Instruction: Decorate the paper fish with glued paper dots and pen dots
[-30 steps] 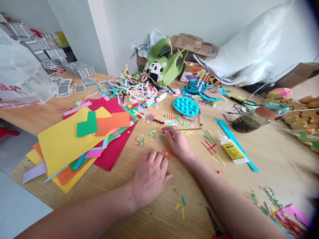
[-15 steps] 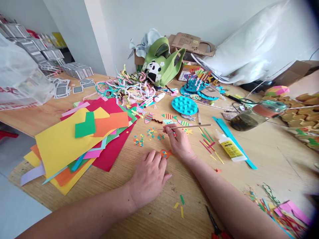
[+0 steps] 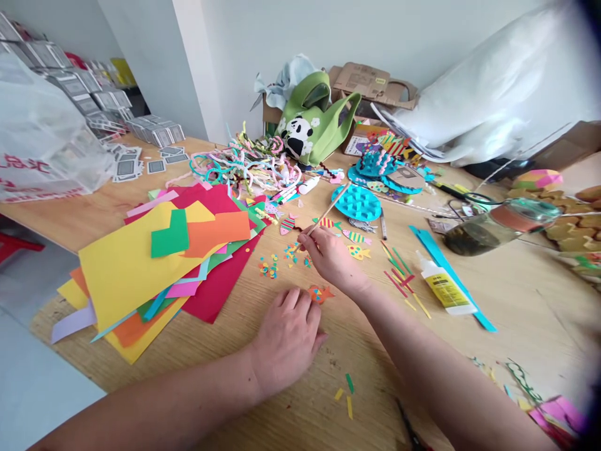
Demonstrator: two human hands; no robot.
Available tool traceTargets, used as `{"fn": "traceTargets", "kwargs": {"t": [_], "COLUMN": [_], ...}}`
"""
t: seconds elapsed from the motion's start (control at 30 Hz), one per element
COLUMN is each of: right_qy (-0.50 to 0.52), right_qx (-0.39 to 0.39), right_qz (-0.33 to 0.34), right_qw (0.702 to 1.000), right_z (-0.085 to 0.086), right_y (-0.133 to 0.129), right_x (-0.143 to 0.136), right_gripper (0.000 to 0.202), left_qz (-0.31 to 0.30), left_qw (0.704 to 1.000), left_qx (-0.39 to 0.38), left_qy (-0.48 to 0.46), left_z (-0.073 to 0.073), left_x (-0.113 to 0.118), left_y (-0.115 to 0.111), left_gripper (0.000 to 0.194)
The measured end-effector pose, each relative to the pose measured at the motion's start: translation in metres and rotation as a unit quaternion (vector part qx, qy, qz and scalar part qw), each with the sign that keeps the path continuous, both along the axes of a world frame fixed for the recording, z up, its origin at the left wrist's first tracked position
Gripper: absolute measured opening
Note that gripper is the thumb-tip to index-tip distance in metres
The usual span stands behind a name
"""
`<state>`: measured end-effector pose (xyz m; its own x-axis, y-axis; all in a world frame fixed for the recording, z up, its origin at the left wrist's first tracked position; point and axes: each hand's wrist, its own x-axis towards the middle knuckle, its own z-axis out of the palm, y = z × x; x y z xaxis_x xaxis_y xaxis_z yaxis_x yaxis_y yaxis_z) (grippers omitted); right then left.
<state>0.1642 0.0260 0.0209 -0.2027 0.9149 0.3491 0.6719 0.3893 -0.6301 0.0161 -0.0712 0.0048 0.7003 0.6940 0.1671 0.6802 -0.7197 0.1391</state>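
Note:
My right hand (image 3: pixel 331 257) pinches a thin wooden stick (image 3: pixel 332 205), which tilts up and away to the right. Its lower end is over small colored paper dots (image 3: pixel 291 254). Palm down on the table rests my left hand (image 3: pixel 288 335), its fingers slightly bent and the fingertips partly hidden. Just beyond those fingers lies an orange paper fish (image 3: pixel 320 294) with small colored pieces on it. More paper dots (image 3: pixel 269 267) are scattered to the left. Past my right hand lie decorated paper fish, among them a striped one (image 3: pixel 357 237) and a yellow one (image 3: pixel 358 252).
Stacked colored paper (image 3: pixel 126 269) covers the left side. A glue bottle (image 3: pixel 446 288), blue strips (image 3: pixel 451 275) and thin paper strips (image 3: pixel 399 275) lie right. Behind are a blue oval piece (image 3: pixel 357 203), pipe cleaners (image 3: pixel 244 166), a green panda bag (image 3: pixel 310 125) and a jar (image 3: pixel 502 225). Scissors (image 3: pixel 408 426) lie near.
My right hand has swung the stick from nearly level to steeply slanted, its lower end now over the dots. My left hand stays beside the orange fish. The view has shifted slightly.

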Motion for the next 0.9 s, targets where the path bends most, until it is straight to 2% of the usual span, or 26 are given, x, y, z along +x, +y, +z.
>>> {"fn": "traceTargets", "kwargs": {"t": [0.37,0.63,0.77,0.9], "right_qy": [-0.039,-0.066,-0.059,-0.018], "right_qx": [0.002,0.032,0.017,0.004], "right_qz": [-0.028,-0.04,-0.037,-0.036], "right_qw": [0.999,0.997,0.997,0.999], "right_z": [-0.013,-0.022,-0.016,0.0], "right_y": [0.005,0.006,0.006,0.0], "right_x": [-0.008,-0.009,-0.009,-0.004], "right_gripper": [0.025,0.025,0.024,0.024], "left_qz": [0.001,-0.001,0.002,-0.001], "left_qw": [1.0,1.0,1.0,1.0], "left_qx": [-0.016,-0.011,-0.008,0.002], "left_qy": [0.002,0.003,0.003,0.002], "left_z": [0.003,0.001,0.0,0.0], "left_x": [-0.001,0.0,0.001,0.0], "left_y": [0.0,0.001,0.001,0.0], "left_gripper": [0.037,0.035,0.035,0.035]}}
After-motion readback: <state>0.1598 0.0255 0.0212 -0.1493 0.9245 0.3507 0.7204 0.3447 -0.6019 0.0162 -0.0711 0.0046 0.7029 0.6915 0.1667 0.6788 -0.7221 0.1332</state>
